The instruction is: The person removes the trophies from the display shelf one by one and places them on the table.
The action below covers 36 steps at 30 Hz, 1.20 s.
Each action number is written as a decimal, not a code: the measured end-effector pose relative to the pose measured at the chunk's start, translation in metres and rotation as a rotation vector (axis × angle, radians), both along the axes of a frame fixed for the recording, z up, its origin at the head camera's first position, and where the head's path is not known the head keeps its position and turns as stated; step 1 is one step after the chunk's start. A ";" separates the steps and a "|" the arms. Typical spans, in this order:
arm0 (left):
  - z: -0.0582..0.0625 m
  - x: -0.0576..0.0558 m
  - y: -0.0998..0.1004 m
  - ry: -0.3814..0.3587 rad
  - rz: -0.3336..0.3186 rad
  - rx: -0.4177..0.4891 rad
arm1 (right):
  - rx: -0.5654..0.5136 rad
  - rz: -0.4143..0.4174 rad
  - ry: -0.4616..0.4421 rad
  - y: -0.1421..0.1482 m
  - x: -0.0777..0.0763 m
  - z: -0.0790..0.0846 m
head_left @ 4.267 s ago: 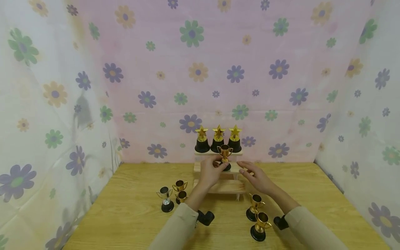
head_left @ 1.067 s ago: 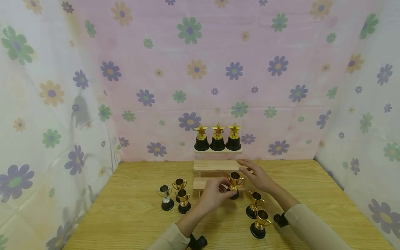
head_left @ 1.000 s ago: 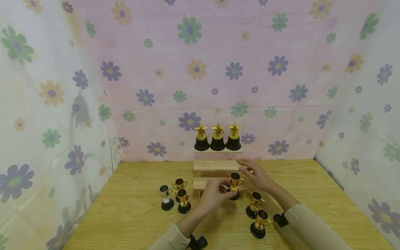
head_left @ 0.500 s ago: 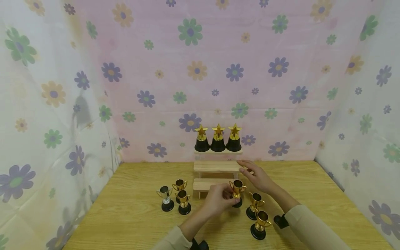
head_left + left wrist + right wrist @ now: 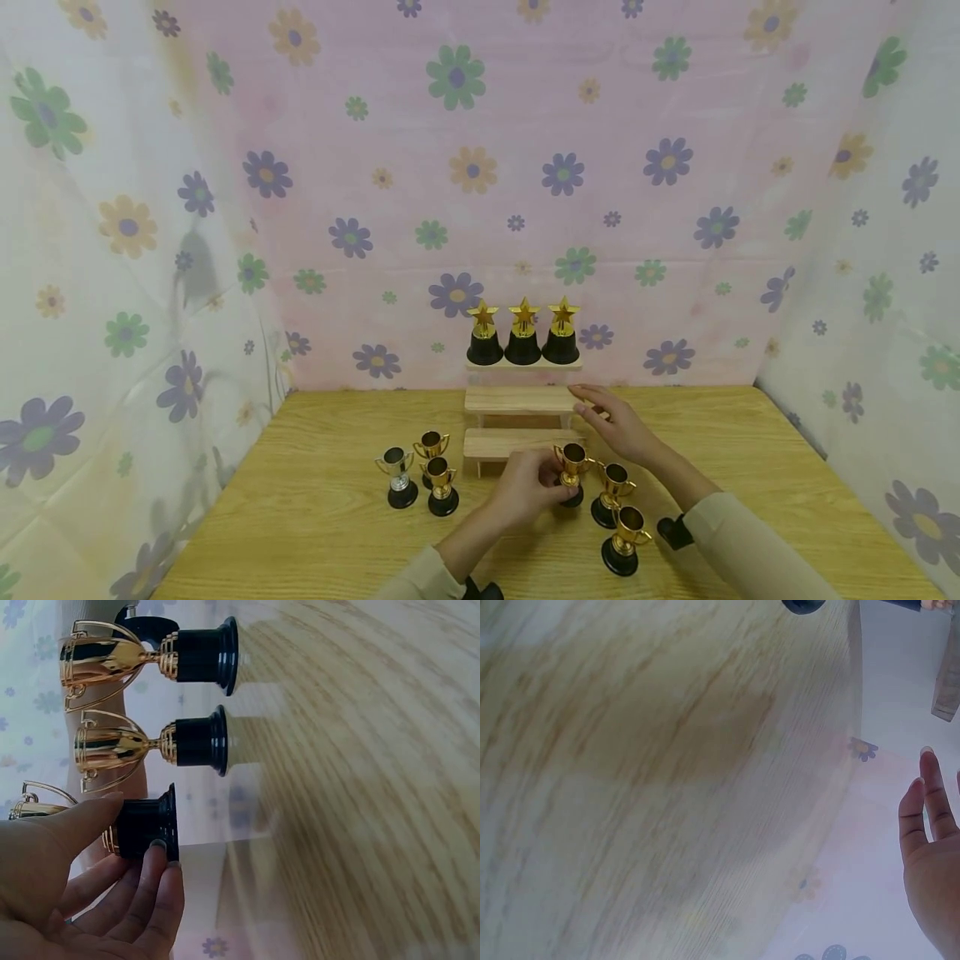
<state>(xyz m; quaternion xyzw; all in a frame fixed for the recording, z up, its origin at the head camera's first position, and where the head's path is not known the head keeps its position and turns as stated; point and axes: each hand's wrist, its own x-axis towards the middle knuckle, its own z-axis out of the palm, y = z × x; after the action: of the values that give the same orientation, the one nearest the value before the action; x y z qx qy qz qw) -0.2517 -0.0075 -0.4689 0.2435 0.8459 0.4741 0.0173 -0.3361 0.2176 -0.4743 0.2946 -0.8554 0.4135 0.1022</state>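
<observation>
My left hand (image 5: 525,487) pinches a small gold trophy cup (image 5: 572,461) by its lower part, upright in front of the stand's right end. In the left wrist view, thumb and fingers lie about its black base (image 5: 146,825); whether that base touches the table cannot be told. Two more gold trophy cups (image 5: 615,483) stand just to its right, one nearer me. My right hand (image 5: 618,425) is beside the right end of the wooden step stand's middle step (image 5: 521,400), fingers loosely extended and holding nothing. Three star trophies (image 5: 522,346) stand in a row on the top step.
Left of the stand, a silver trophy cup (image 5: 397,475) and two gold trophy cups (image 5: 441,483) stand on the wood-grain table (image 5: 315,500). Flowered cloth (image 5: 517,142) encloses the back and sides.
The left hand has brought the gold trophy cup down from the middle step, then toward me and right, beside the two other cups. My right hand has stayed nearly still.
</observation>
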 end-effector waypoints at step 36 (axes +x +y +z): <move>-0.018 -0.001 0.001 -0.135 -0.048 -0.025 | -0.007 0.005 -0.012 -0.001 0.000 0.000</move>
<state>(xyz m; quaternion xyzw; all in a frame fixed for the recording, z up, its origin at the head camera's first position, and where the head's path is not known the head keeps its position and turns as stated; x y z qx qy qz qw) -0.2523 -0.0066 -0.4864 0.2312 0.8426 0.4782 0.0887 -0.3361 0.2170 -0.4740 0.2937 -0.8538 0.4187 0.0970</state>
